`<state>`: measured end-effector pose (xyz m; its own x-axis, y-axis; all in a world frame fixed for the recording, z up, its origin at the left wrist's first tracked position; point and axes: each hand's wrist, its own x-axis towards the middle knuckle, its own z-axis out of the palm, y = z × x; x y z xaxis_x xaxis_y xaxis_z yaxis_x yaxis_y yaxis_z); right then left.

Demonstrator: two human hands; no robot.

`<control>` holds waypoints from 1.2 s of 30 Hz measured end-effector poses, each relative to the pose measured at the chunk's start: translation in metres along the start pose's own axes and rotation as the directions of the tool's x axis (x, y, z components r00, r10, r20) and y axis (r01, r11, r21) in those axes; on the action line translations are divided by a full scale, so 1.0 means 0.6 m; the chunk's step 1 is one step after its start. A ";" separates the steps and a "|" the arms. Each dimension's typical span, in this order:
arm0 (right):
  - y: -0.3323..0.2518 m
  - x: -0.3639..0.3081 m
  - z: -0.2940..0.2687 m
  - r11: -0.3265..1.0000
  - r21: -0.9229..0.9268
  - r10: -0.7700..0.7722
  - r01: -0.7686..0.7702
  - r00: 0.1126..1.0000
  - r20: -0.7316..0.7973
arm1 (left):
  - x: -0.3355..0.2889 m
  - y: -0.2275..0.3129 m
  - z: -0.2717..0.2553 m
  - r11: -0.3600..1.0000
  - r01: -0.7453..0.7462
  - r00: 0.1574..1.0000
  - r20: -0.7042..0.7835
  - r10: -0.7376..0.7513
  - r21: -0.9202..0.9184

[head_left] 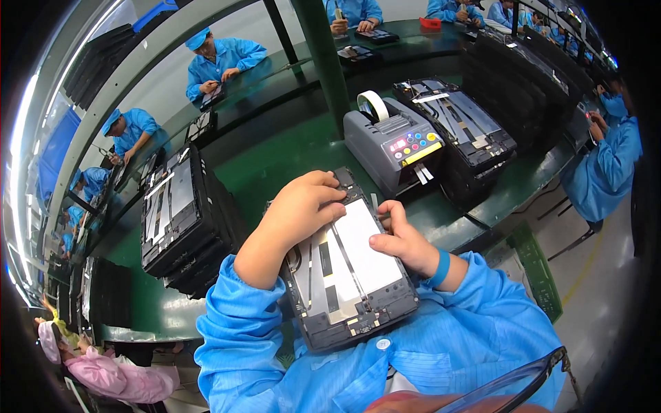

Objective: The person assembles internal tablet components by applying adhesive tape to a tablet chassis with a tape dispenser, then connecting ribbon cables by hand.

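Observation:
An opened tablet point(370, 258) is tilted against my front, its inside facing up, with a silvery battery, thin flex cables and a black frame. My left hand point(306, 210) reaches across its upper left part, fingers curled and thumb pressed onto the upper end. My right hand point(407, 242) grips the right edge, its thumb over the battery and index finger bent. A small pale strip point(374, 201) stands at that edge beside the right index finger; whether the fingers hold it, I cannot tell. The undersides of both hands are hidden.
Just beyond my hands stands a grey tape dispenser point(396, 144) with a white roll. Stacks of opened tablets rise to its right point(458, 124) and at left point(175, 213) on the green table point(265, 158). A green post point(322, 62) stands behind. Several co-workers in blue sit around.

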<state>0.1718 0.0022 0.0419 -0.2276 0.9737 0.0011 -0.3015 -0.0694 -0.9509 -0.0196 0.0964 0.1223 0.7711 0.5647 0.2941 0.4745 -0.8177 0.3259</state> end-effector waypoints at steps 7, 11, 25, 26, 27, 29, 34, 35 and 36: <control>0.000 -0.002 0.016 0.997 -0.077 0.036 -0.031 0.997 0.063 | -0.024 0.008 -0.017 0.999 0.022 1.000 -0.016 -0.023 -0.036; -0.010 0.019 0.004 0.993 -0.094 0.089 -0.076 0.986 0.143 | -0.040 0.003 -0.010 1.000 0.008 0.998 -0.067 -0.010 -0.023; -0.068 0.168 0.007 0.885 -0.464 0.081 -0.043 0.995 0.063 | -0.042 0.001 -0.006 0.998 0.021 0.998 -0.054 -0.024 -0.053; -0.065 0.172 0.004 0.894 -0.443 0.102 -0.062 0.992 0.067 | -0.041 0.004 -0.004 0.999 0.018 0.997 -0.069 -0.021 -0.047; -0.065 0.171 0.003 0.893 -0.445 0.105 -0.064 0.992 0.067 | -0.042 0.010 -0.005 0.999 0.019 0.997 -0.070 -0.022 -0.050; -0.071 0.168 0.001 0.860 -0.511 0.043 0.001 0.996 0.074 | -0.042 0.017 -0.008 0.997 0.079 0.996 -0.048 -0.079 0.017; -0.126 0.158 -0.007 0.478 -0.744 -0.283 0.466 0.884 0.372 | -0.042 0.008 -0.007 0.989 -0.010 0.992 -0.126 0.029 0.149; -0.140 0.163 -0.006 0.417 -0.751 -0.222 0.512 0.859 0.462 | -0.044 0.009 -0.008 0.990 0.011 0.991 -0.137 0.008 0.138; -0.147 0.166 -0.001 0.419 -0.750 -0.216 0.511 0.859 0.465 | -0.047 0.005 -0.006 0.991 0.016 0.990 -0.138 0.002 0.135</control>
<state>0.1762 0.1053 0.1259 -0.5603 0.7505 0.3504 0.4522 0.6317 -0.6297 -0.0415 0.0782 0.1185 0.7063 0.5727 0.4161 0.5402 -0.8159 0.2059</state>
